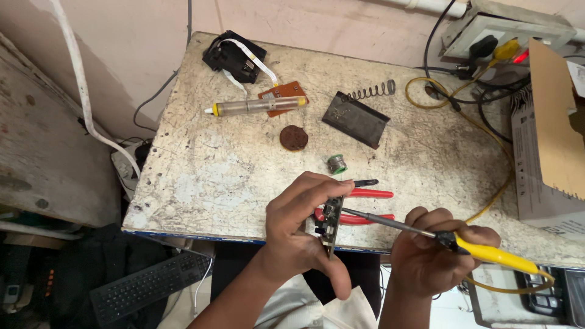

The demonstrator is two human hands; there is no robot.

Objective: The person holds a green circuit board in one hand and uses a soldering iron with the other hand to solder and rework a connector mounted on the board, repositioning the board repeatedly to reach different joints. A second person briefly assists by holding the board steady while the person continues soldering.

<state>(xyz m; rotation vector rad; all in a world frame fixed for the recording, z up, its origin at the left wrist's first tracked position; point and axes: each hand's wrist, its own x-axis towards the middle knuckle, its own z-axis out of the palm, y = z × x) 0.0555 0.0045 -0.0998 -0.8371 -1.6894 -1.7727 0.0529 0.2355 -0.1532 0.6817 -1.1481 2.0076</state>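
Observation:
My left hand (301,228) grips a small circuit board (332,219) on edge, held upright over the near edge of the worn white table (201,176). My right hand (436,250) holds a soldering iron (493,256) by its yellow handle. Its metal tip reaches left and touches the board's right face. Red-handled pliers (365,204) lie on the table just behind the board. A small solder spool (336,164) sits a little farther back.
Farther back lie a clear desoldering pump (256,107) on a brown board, a round brown disc (294,137), a dark metal stand with a spring (356,119) and a black part with ribbon cable (234,56). A cardboard box (548,140) stands right. A keyboard (149,286) lies below left.

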